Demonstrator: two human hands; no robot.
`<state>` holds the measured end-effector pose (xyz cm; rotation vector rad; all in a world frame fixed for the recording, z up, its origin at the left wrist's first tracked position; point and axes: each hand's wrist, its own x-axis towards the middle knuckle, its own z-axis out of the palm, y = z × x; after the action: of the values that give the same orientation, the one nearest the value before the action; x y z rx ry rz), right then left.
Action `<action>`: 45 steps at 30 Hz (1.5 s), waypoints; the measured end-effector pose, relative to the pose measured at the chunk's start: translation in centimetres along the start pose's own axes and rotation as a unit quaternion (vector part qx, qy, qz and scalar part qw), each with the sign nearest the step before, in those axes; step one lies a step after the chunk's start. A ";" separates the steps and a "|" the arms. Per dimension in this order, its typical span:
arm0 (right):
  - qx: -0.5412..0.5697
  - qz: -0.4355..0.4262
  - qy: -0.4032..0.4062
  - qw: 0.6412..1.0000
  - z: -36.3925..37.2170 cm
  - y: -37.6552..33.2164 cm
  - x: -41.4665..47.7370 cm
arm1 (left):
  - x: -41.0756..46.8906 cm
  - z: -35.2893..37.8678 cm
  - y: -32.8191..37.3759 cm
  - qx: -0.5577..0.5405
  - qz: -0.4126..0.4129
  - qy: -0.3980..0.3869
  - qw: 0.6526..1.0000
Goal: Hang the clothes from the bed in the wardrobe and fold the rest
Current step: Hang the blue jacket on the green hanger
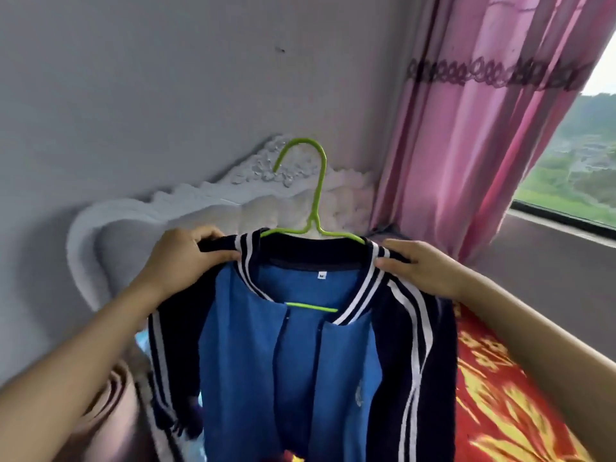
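Blue jacket (300,361) with navy sleeves and white stripes, held up in the air at the middle of the view, front side toward the camera and open down the middle. Inside it a green hanger (313,225), hook rising out of the collar toward 12 o'clock and not hooked on anything; lower bar of the hanger visible across the open neck. Small white size label (321,275) just under the collar at the back.

Left grip (180,258) at 9 o'clock from the collar, fingers curled closed around the navy shoulder of the jacket. Right grip (423,271) at 3 o'clock from the collar, thumb and fingers closed in a pinch on the other shoulder, just beside the striped collar band. Both forearms reaching in from 7 and 5 o'clock.

Behind the jacket, toward 11 o'clock, a white carved headboard (200,201) against a grey wall (133,78). Bed (500,378) with a red and yellow cover at 4 o'clock, below the right forearm. Pink curtain (483,128) at 1 o'clock, and beside it, at 2 to 3 o'clock, a window (573,161) with green hills outside. Lower hem of the jacket out of view at 6 o'clock.
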<state>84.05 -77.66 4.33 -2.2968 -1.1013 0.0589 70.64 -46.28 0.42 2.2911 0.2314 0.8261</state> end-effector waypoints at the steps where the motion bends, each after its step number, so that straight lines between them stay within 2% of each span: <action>1: 0.007 -0.021 -0.007 1.000 1.4 -0.8 0.9 | -1.6 -1.4 -0.8 0.025 -0.021 0.020 0.999; 7: 0.093 -0.109 -0.039 0.989 8.2 -6.0 3.8 | -10.0 -8.2 -3.0 0.133 -0.112 0.146 0.974; 13: 0.178 -0.195 -0.082 0.961 13.0 -15.8 4.4 | -18.2 -16.3 -3.8 0.252 -0.137 0.215 0.933; 16: 0.136 -0.238 -0.083 0.958 15.2 -20.3 3.9 | -21.7 -20.2 -4.4 0.259 -0.122 0.243 0.927; 22: 0.012 -0.351 -0.043 0.935 21.6 -31.8 1.3 | -30.5 -29.6 -6.7 0.339 -0.116 0.308 0.881; 25: -0.006 -0.395 -0.035 0.918 25.8 -38.7 -1.1 | -35.6 -35.4 -8.6 0.381 -0.135 0.324 0.856; 28: 0.037 -0.414 -0.042 0.909 30.0 -44.4 -3.3 | -40.1 -40.6 -10.2 0.412 -0.166 0.321 0.837; 31: 0.076 -0.398 -0.061 0.912 33.1 -48.6 -4.8 | -43.1 -44.0 -10.9 0.436 -0.195 0.306 0.823; 34: 0.112 -0.371 -0.083 0.918 35.1 -51.7 -5.4 | -44.9 -45.7 -11.9 0.465 -0.237 0.289 0.802; 38: 0.138 -0.343 -0.089 0.925 37.5 -55.2 -5.2 | -47.3 -47.3 -13.7 0.479 -0.275 0.263 0.791; 42: 0.170 -0.324 -0.101 0.925 39.9 -58.4 -4.9 | -49.6 -49.0 -16.1 0.511 -0.321 0.207 0.770; 45: 0.194 -0.289 -0.107 0.931 40.8 -59.8 -3.4 | -50.4 -50.2 -17.8 0.506 -0.350 0.176 0.769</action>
<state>28.54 -31.13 1.14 -1.5778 -1.6702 0.2758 1.16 -24.44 -8.00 2.5385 1.9880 0.7830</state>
